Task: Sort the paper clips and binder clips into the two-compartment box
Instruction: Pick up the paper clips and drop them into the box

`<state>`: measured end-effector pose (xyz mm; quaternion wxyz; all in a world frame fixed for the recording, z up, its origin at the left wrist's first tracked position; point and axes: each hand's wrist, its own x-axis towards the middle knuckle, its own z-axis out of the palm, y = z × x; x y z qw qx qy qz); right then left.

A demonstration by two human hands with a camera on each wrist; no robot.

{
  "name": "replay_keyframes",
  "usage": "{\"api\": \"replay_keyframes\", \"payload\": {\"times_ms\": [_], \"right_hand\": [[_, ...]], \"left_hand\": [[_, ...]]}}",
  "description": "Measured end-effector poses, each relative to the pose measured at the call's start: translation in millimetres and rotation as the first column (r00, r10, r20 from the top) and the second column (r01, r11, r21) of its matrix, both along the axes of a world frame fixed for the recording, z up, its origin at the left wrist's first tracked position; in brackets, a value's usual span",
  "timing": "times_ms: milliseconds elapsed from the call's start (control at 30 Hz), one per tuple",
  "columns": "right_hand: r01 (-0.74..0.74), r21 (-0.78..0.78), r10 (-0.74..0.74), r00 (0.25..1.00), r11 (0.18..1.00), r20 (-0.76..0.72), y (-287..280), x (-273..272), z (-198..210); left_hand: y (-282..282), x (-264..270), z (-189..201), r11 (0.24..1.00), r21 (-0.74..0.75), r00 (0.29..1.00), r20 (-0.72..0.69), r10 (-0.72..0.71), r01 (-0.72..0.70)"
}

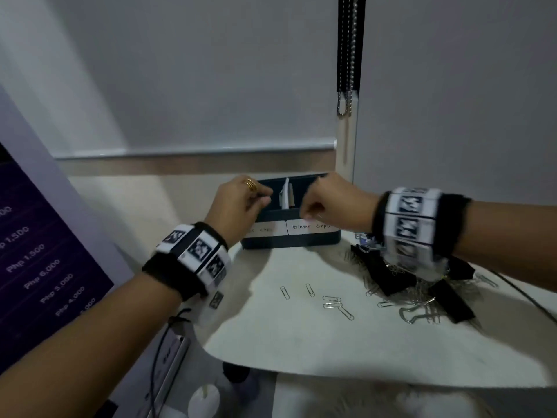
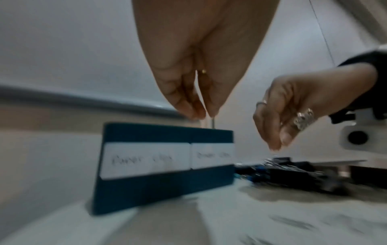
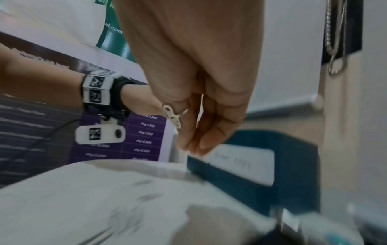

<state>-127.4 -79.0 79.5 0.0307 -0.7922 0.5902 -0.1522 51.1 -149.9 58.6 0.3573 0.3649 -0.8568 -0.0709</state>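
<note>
- The two-compartment box (image 1: 291,239), dark teal, stands at about 12 o'clock on the white table (image 1: 301,342), with a white divider (image 1: 284,193) upright in its middle.
- Two white labels sit on its front wall; the right one (image 1: 310,226) reads "Binder Clips", the left one (image 2: 144,160) is blurred in every view.
- The left hand (image 1: 238,206) hovers over the left compartment, fingertips drawn together in a pinch; in the left wrist view a thin silvery piece (image 2: 213,122) shows just under the fingertips, too blurred to name.
- The right hand (image 1: 334,200) hangs over the front edge of the right compartment, fingers curled downward with tips close together; whether they hold anything I cannot tell.
- The two hands are apart, one on each side of the divider.
- A heap of black binder clips (image 1: 422,285) tangled with wire paper clips lies at 3 o'clock from the box, under the right wrist.
- Loose paper clips (image 1: 334,304) lie scattered at about 6 o'clock from the box, well apart from it.
- A purple price board (image 1: 45,267) leans at 9 o'clock.
</note>
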Motion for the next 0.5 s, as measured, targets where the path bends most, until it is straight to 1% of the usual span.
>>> {"api": "replay_keyframes", "payload": {"times_ms": [33,67,100,133,167,200,233,300,367,400,467,500], "right_hand": [[0.001,0.079,0.001,0.999,0.997,-0.034,17,-4,-6],[0.007,0.179,0.006,0.998,0.984,-0.069,32,-6,-14],[0.017,0.279,0.012,0.995,0.960,-0.104,46,-6,-23],[0.034,0.361,0.019,0.990,0.932,-0.141,56,-6,-32],[0.053,0.414,0.017,0.986,0.909,-0.165,63,-4,-39],[0.071,0.440,0.008,0.985,0.895,-0.174,67,-1,-46],[0.084,0.444,-0.005,0.984,0.892,-0.176,70,2,-51],[0.124,0.423,-0.045,0.980,0.897,-0.193,68,7,-60],[0.147,0.401,-0.067,0.976,0.904,-0.208,62,11,-66],[0.144,0.395,-0.064,0.976,0.907,-0.209,60,12,-68],[0.130,0.398,-0.054,0.979,0.908,-0.195,57,14,-69],[0.122,0.406,-0.048,0.981,0.906,-0.188,57,15,-70]], "left_hand": [[11,1,-4,0.998,0.040,0.997,0.051,-0.060,0.058],[21,1,-10,0.989,0.105,0.984,0.131,-0.119,0.106],[28,0,-18,0.974,0.176,0.954,0.238,-0.182,0.143],[35,-2,-26,0.956,0.239,0.904,0.351,-0.246,0.167],[40,-4,-34,0.940,0.290,0.838,0.453,-0.303,0.183],[44,-7,-40,0.927,0.320,0.775,0.529,-0.346,0.195],[46,-9,-44,0.916,0.343,0.724,0.577,-0.379,0.206],[49,-13,-48,0.897,0.382,0.656,0.621,-0.428,0.224],[53,-18,-49,0.896,0.378,0.626,0.646,-0.436,0.234],[54,-20,-50,0.900,0.373,0.633,0.647,-0.425,0.224],[57,-22,-52,0.901,0.389,0.682,0.608,-0.407,0.191],[57,-22,-53,0.904,0.387,0.693,0.601,-0.398,0.183]]}}
